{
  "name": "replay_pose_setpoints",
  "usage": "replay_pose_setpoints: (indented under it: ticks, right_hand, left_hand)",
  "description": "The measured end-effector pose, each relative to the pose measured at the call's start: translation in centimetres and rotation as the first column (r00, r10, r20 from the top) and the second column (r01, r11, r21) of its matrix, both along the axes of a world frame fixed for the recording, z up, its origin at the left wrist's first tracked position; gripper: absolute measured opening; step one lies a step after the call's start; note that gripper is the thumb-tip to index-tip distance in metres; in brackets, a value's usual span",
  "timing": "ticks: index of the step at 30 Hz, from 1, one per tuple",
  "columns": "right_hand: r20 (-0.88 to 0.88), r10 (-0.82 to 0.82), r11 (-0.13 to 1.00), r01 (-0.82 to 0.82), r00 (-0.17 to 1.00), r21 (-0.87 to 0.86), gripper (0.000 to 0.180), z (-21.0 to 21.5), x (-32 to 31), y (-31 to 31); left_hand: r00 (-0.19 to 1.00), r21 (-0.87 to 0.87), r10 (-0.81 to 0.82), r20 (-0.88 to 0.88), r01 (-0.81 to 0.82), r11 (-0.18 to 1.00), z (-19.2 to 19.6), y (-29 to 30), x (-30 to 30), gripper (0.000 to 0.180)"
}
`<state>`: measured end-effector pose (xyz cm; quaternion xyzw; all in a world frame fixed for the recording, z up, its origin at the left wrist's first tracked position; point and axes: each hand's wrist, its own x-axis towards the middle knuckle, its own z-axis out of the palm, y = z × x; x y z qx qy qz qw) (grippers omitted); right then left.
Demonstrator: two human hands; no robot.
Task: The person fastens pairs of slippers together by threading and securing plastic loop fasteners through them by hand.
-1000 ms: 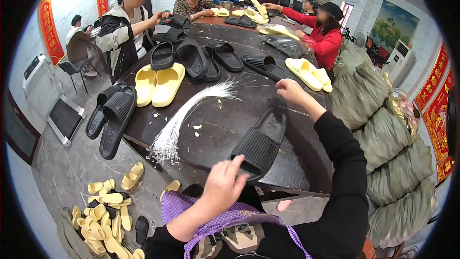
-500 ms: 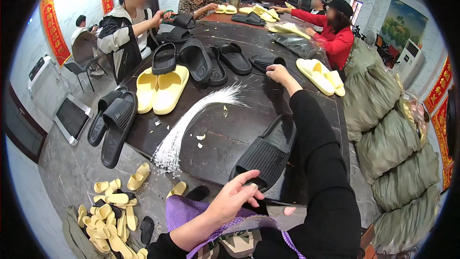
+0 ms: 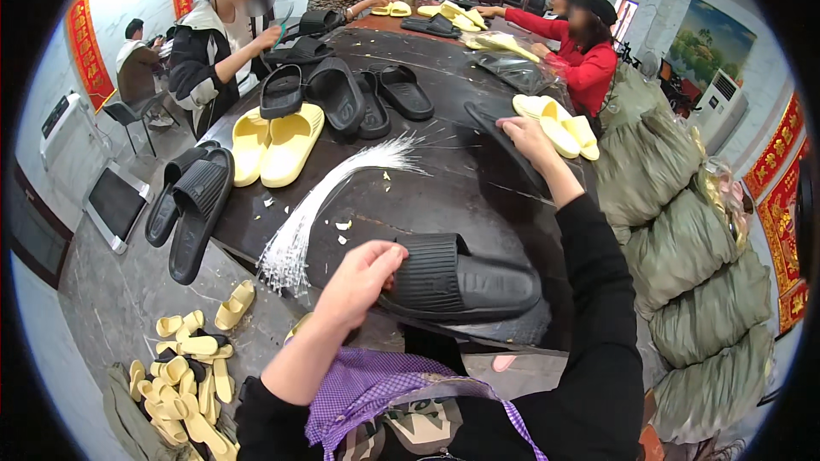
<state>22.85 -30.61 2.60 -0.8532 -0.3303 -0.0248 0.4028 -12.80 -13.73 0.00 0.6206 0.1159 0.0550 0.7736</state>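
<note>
Near the table's front edge, my left hand [image 3: 363, 283] is closed on a black slide sandal [image 3: 500, 283], its thumb and fingers pinching the toe end beside the ribbed strap. That slide lies sideways, heel to the right. Farther off on the right, my right hand [image 3: 531, 142] grips a second black slide [image 3: 487, 124], tilted up and seen nearly edge-on; its sole side is mostly hidden. Between and left of my hands lies a fanned bundle of thin white ties [image 3: 337, 183].
Several black slides [image 3: 335, 98] and a yellow pair [image 3: 292, 154] crowd the table's left side. Another yellow pair [image 3: 559, 132] is right of my right hand. Yellow slides [image 3: 192, 384] pile on the floor; stuffed green sacks [image 3: 666, 213] line the right. Co-workers sit around the table.
My left hand has closed on the near slide, which has turned from slanting to sideways. My right hand has lifted the far slide and brought it nearer and rightward.
</note>
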Motion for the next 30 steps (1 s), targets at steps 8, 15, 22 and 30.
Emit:
replay_pose_setpoints:
  ticks: [8, 15, 22, 30]
  right_hand:
    - [0.102, 0.219, 0.974, -0.211, 0.970, -0.085, 0.026, 0.7, -13.6, -5.2]
    - [-0.238, 0.205, 0.978, -0.205, 0.949, 0.023, 0.031, 0.4, -20.0, -5.5]
    - [-0.404, 0.242, 0.955, -0.141, 0.882, 0.262, 0.034, -0.9, -22.7, -6.0]
    - [0.000, 0.213, 0.964, -0.210, 0.977, 0.163, 0.021, 0.3, -22.5, -7.3]
  left_hand:
    - [0.996, 0.605, -0.053, 0.078, -0.005, 0.796, 0.1, 2.3, 8.6, 0.030]
    - [0.957, 0.824, -0.101, 0.271, -0.177, 0.538, -0.3, 0.9, 15.8, 0.032]
    - [0.874, 0.835, -0.123, 0.470, -0.395, 0.382, -2.7, 0.7, 17.9, 0.029]
    - [0.770, 0.741, 0.034, 0.637, -0.624, 0.249, -2.2, 5.2, 14.9, 0.015]
